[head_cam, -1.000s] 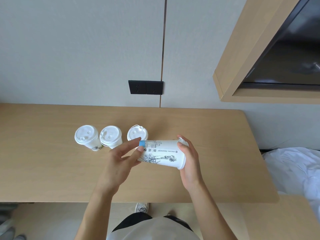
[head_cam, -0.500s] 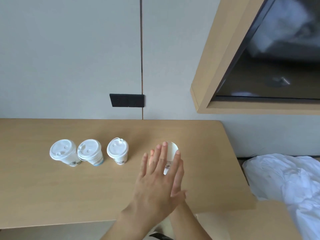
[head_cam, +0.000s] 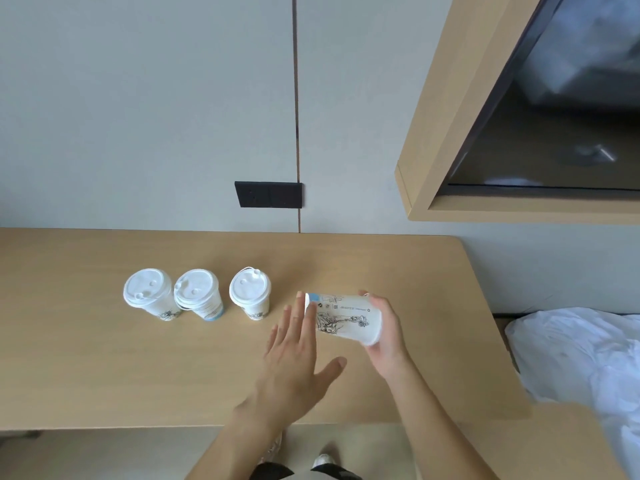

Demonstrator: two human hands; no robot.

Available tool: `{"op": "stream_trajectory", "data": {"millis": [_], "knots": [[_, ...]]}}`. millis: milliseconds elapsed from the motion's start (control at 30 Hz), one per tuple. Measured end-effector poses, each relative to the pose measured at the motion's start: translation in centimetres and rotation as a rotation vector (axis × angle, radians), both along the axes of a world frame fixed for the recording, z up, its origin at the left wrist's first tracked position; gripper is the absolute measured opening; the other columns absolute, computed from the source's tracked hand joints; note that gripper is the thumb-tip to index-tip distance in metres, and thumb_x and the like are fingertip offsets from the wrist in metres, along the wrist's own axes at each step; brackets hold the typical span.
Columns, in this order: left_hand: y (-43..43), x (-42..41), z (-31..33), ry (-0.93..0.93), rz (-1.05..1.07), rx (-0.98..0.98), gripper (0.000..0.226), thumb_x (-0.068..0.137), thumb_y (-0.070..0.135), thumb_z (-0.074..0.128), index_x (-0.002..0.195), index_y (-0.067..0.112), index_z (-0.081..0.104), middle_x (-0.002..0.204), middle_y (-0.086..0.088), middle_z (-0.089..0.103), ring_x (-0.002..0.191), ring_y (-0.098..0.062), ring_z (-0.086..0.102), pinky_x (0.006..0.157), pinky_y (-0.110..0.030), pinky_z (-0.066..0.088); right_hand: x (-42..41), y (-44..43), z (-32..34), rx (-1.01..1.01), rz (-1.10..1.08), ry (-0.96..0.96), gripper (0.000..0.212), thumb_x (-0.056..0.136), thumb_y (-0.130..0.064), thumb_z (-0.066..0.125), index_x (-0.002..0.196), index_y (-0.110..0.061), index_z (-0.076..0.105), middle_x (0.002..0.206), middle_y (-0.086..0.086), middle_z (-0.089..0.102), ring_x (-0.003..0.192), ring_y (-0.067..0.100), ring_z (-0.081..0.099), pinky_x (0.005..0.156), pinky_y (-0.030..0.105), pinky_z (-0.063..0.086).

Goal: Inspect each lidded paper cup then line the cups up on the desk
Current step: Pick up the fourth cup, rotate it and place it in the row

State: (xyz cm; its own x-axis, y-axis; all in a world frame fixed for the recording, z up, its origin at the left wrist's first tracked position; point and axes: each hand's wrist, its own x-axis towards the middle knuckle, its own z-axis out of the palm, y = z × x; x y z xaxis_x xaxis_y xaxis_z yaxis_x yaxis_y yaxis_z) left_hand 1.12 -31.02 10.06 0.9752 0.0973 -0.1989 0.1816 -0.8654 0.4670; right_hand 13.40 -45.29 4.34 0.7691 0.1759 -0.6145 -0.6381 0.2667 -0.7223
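Head view: a lidded paper cup (head_cam: 346, 318) is held on its side above the wooden desk (head_cam: 104, 368), with its lid end wrapped by the right hand (head_cam: 382, 329) and its blue-banded base pointed left. The left hand (head_cam: 294, 355) is spread flat and open, nothing gripped, its fingertips (head_cam: 301, 306) just at the cup's base; whether they touch it cannot be told. Three more lidded cups are stood upright in a row further left: the left cup (head_cam: 149, 294) and the middle cup (head_cam: 198, 293) touching or nearly so, the third cup (head_cam: 250, 292) slightly apart.

The inspection of the fourth cup is judged to be in hand, with three cups already lined up. For the next move, the cup would need to be turned upright, base down, and set on the bare desk to the right of the third cup, level with the row. A light hold is called for, since thin paper walls may dent and the lid may loosen.
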Motion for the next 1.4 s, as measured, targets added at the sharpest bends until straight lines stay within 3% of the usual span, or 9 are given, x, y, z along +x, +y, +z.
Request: {"op": "stream_trajectory", "data": {"millis": [67,133,233,367,500,700,867,1200,1400], "knots": [[0.9,0.0,-2.3,0.036,0.004,-0.080,0.102,0.082,0.076,0.030,0.161,0.029,-0.015,0.169,0.006,-0.024,0.159,-0.023,-0.014,0.129,-0.042,0.010,0.5,0.6,0.7,-0.241,0.114,-0.176,0.049,0.075,-0.048,0.075,0.120,-0.031,0.070,0.128,-0.006,0.069,0.121,0.018,0.064,0.101,0.038,0.048],[1.1,0.5,-4.6,0.052,-0.014,-0.192,0.103,0.080,0.077,0.036,0.157,0.039,-0.021,0.170,0.006,-0.021,0.158,-0.022,-0.015,0.129,-0.040,0.009,1.0,1.6,1.5,-0.499,0.238,-0.371,0.051,0.078,-0.048,0.075,0.127,-0.036,0.065,0.132,-0.016,0.063,0.127,0.008,0.057,0.099,0.028,0.042],[1.7,1.6,-7.1,0.153,-0.023,-0.393,0.118,0.084,0.064,0.063,0.152,0.045,-0.031,0.166,0.009,-0.032,0.155,-0.018,-0.024,0.129,-0.043,0.005,1.4,4.0,1.8,-0.705,0.390,-0.614,0.060,0.085,-0.042,0.076,0.141,-0.034,0.056,0.135,-0.016,0.052,0.126,0.004,0.049,0.102,0.024,0.038],[3.1,3.2,-8.9,0.177,-0.062,-0.465,0.133,0.082,0.054,0.072,0.150,0.033,-0.039,0.162,0.014,-0.040,0.153,-0.011,-0.030,0.129,-0.045,0.001,2.4,7.0,0.5,-0.923,0.571,-0.771,0.068,0.081,-0.040,0.076,0.144,-0.032,0.054,0.141,-0.010,0.050,0.133,0.013,0.042,0.101,0.022,0.032],[4.9,4.4,-10.6,0.225,-0.081,-0.458,0.136,0.083,0.047,0.076,0.151,0.026,-0.040,0.163,0.008,-0.039,0.155,-0.012,-0.024,0.130,-0.043,0.004,3.5,9.2,-1.1,-1.000,0.646,-0.785,0.069,0.081,-0.039,0.078,0.146,-0.030,0.054,0.142,-0.006,0.049,0.134,0.019,0.041,0.102,0.023,0.033],[6.9,5.4,-13.1,0.301,-0.051,-0.484,0.135,0.082,0.047,0.075,0.151,0.025,-0.039,0.166,0.005,-0.033,0.159,-0.015,-0.007,0.129,-0.040,0.010,4.5,12.5,-3.8,-1.058,0.702,-0.795,0.072,0.077,-0.041,0.078,0.145,-0.030,0.055,0.142,-0.004,0.049,0.133,0.022,0.043,0.111,0.037,0.041],[7.8,5.9,-15.0,0.309,-0.008,-0.523,0.134,0.074,0.056,0.072,0.155,0.033,-0.031,0.171,0.010,-0.009,0.157,-0.019,0.009,0.125,-0.042,0.024,4.7,14.1,-5.1,-1.106,0.720,-0.786,0.074,0.076,-0.042,0.078,0.144,-0.028,0.055,0.142,0.000,0.050,0.135,0.025,0.044,0.110,0.041,0.041],[7.7,6.0,-15.5,0.289,0.029,-0.553,0.128,0.077,0.050,0.075,0.157,0.034,-0.024,0.171,0.008,0.007,0.156,-0.012,0.013,0.124,-0.034,0.024,4.8,14.6,-5.1,-1.172,0.765,-0.798,0.078,0.079,-0.047,0.077,0.149,-0.025,0.051,0.150,0.006,0.044,0.137,0.031,0.042,0.108,0.045,0.043],[7.6,5.6,-15.0,0.267,0.071,-0.525,0.122,0.084,0.046,0.073,0.159,0.032,-0.022,0.173,0.006,-0.001,0.158,-0.014,0.011,0.124,-0.033,0.024,5.2,14.3,-4.7,-1.208,0.843,-0.820,0.093,0.080,-0.062,0.074,0.158,-0.028,0.037,0.166,0.011,0.025,0.152,0.032,0.025,0.120,0.049,0.026]]}}
